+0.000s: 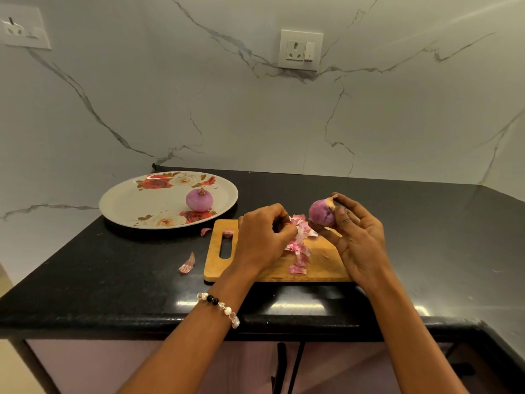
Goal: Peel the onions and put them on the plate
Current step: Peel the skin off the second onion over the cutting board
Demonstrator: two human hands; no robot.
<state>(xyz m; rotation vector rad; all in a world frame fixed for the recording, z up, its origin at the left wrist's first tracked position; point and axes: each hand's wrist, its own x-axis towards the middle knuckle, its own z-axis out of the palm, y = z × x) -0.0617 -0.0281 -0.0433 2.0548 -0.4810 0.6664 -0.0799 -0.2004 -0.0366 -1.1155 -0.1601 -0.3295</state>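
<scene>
Right hand: the right hand holds an onion up above the far right part of the cutting board. The grip is at the fingertips, thumb near the papery tip and fingers curled behind the bulb; the palm faces the viewer.
Left hand: the left hand is just beside the onion, on its left, fingers bent and pinching a strip of pink skin that hangs toward the board.
Onion in hand: most of its surface looks smooth and purple, with a dry tip left at the top. I judge it nearly peeled, not finished.
Cutting board: wooden, with a handle slot at its left end, lying near the front edge of the worktop. A heap of pink peelings lies on its middle.
Loose skins: one scrap lies on the worktop left of the board, a smaller one near the board's far left corner.
Plate: a flowered plate sits at the far left of the worktop, well apart from the hands. One peeled onion rests on its right side.
Progress: one onion done and plated; the second is being stripped and is yet to go onto the plate. No other onions are visible.
</scene>
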